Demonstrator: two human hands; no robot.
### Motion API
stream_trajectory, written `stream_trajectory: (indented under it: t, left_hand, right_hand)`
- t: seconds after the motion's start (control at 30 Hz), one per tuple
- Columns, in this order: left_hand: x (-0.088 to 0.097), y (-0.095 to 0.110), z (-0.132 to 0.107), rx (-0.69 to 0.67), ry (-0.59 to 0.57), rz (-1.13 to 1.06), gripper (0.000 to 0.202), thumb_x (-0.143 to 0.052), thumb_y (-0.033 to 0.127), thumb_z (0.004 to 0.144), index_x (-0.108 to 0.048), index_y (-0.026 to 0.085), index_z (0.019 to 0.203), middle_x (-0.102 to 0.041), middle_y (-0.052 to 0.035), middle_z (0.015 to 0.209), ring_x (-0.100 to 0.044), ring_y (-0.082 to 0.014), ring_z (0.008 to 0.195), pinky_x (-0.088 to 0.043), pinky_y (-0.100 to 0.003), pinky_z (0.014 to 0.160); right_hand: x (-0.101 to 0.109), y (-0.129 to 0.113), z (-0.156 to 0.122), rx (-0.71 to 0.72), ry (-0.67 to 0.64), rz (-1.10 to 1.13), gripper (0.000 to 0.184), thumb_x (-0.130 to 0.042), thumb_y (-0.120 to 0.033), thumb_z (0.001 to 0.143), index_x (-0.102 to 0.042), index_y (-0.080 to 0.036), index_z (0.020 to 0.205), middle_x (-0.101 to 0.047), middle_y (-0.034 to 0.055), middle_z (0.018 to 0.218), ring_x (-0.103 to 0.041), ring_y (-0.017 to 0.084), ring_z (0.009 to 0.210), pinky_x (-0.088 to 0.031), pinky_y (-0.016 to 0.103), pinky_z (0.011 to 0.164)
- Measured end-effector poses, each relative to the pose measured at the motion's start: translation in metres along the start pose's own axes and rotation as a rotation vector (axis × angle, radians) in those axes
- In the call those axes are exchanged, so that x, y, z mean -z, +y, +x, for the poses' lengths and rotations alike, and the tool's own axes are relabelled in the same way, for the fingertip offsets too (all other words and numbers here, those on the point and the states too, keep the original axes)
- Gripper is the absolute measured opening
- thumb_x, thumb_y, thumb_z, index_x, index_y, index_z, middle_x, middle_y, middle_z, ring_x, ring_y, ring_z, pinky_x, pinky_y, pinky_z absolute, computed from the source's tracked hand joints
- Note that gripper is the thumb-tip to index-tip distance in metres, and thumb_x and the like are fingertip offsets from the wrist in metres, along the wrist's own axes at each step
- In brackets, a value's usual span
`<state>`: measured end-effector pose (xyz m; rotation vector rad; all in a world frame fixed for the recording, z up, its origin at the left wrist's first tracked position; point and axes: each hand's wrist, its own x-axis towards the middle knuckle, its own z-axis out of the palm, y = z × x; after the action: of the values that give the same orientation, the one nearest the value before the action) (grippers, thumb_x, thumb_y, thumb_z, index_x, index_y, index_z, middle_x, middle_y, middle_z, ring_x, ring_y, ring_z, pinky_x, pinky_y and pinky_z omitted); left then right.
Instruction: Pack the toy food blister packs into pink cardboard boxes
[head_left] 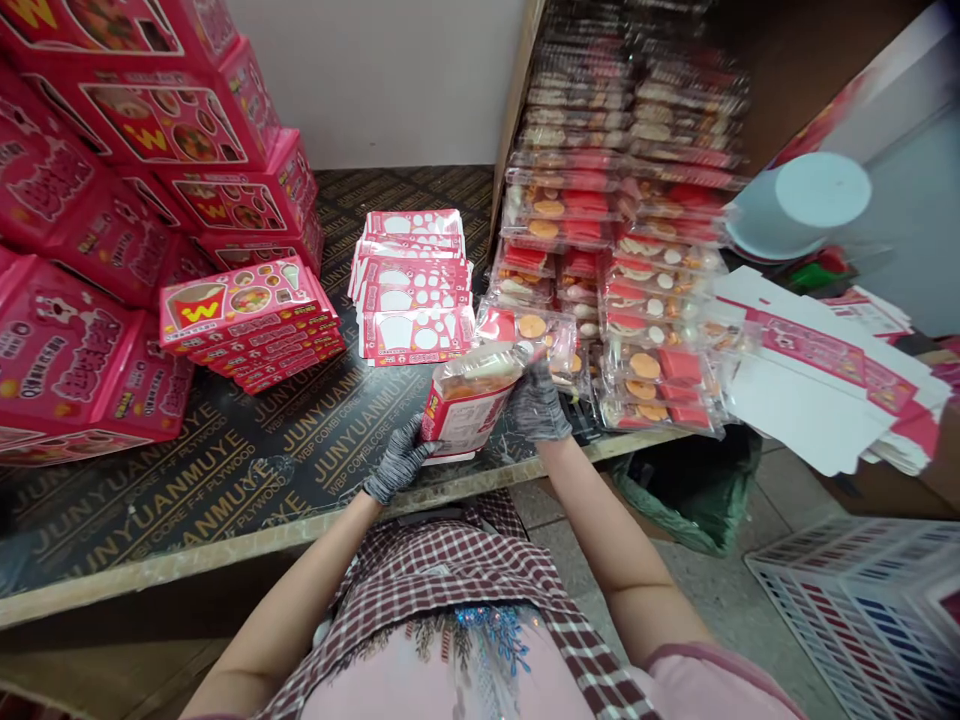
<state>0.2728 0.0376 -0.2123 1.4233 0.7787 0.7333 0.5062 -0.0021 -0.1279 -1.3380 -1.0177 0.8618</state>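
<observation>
A pink-and-white printed cardboard box [466, 418] is tilted up near the table's front edge. My left hand [402, 458], in a grey glove, is closed around its lower left side. From the box's upper end sticks a clear plastic-wrapped pack [480, 368] with pale and orange contents, partly inside the box. My right hand [537, 400], gloved the same way, is closed at the right end of that pack; its fingers are partly hidden. Just beyond lie flat printed cartons [416, 300] in an overlapping stack, and similar wrapped packs [652, 370] stand in rows to the right.
Filled pink boxes [225, 120] are piled high at the left, with a smaller stack [251, 310] beside them. On the right are white-backed card sheets [802, 390], a pale blue stool [802, 205], a green bag-lined bin [690, 490] and a white plastic crate [862, 600].
</observation>
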Motion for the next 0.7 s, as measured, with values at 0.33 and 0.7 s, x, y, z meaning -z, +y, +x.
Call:
stream_trajectory:
  t: [0.33,0.7]
  left_hand:
    - [-0.022,0.088,0.006,0.068,0.141,-0.588,0.047,-0.063,0.060,0.085,-0.073,0.018,0.106,-0.076,-0.0048,0.107,-0.069,-0.0294,0.111,-0.056,-0.045,0.101]
    - [-0.001,0.112,0.028,-0.023,0.328,-0.514,0.030,-0.078,0.016,0.053,-0.075,0.020,0.083,-0.076,0.0012,0.087,-0.069,-0.0154,0.079,-0.054,-0.025,0.072]
  right_hand:
    - [-0.021,-0.021,-0.014,0.001,0.150,-0.034,0.052,-0.077,-0.049,0.071,-0.067,-0.020,0.113,-0.071,0.0073,0.118,-0.062,0.027,0.111,-0.046,0.045,0.109]
    - [-0.037,-0.025,-0.032,-0.056,0.124,0.485,0.038,-0.078,-0.033,0.066,-0.071,-0.025,0.103,-0.076,0.0004,0.104,-0.069,0.020,0.092,-0.058,0.031,0.081]
